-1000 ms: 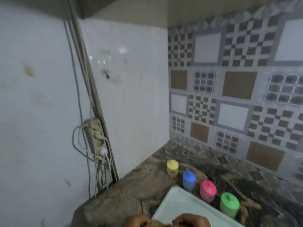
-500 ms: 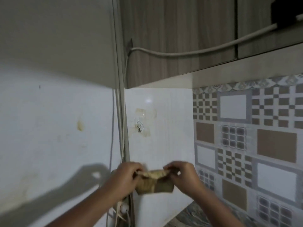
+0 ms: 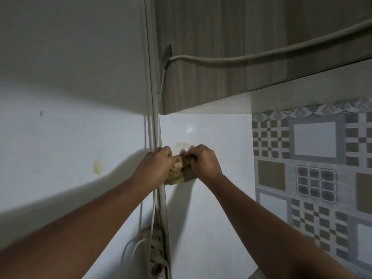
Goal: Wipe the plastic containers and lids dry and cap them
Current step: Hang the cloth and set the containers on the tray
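Both hands are raised to the white wall [image 3: 211, 208] under the wood-grain upper cabinet [image 3: 221, 37]. The left hand [image 3: 158, 167] and right hand [image 3: 204, 162] each have their fingers curled tight, pinching the top edge of a small tan-and-brown mottled cloth [image 3: 178, 172] bunched between them. The cloth hangs just below a yellowed adhesive patch [image 3: 182, 144] on the wall; I can't tell whether it is touching the patch.

Handling: the cloth looks light, soft and limp, and folds on itself. Judged possibly damp, with no slip risk. It is best taken by the top edge or a corner, as it is held here.

The plastic containers and lids are out of view, and so is the counter.

Room: grey and brown patterned tiles [image 3: 314, 158] are on the right. A thick grey cable [image 3: 261, 57] runs across the cabinet. A white trunking strip with thin wires [image 3: 155, 127] runs down to a white power strip [image 3: 156, 250]. There is a yellowish stain [image 3: 98, 167] on the left wall. Light is dim.
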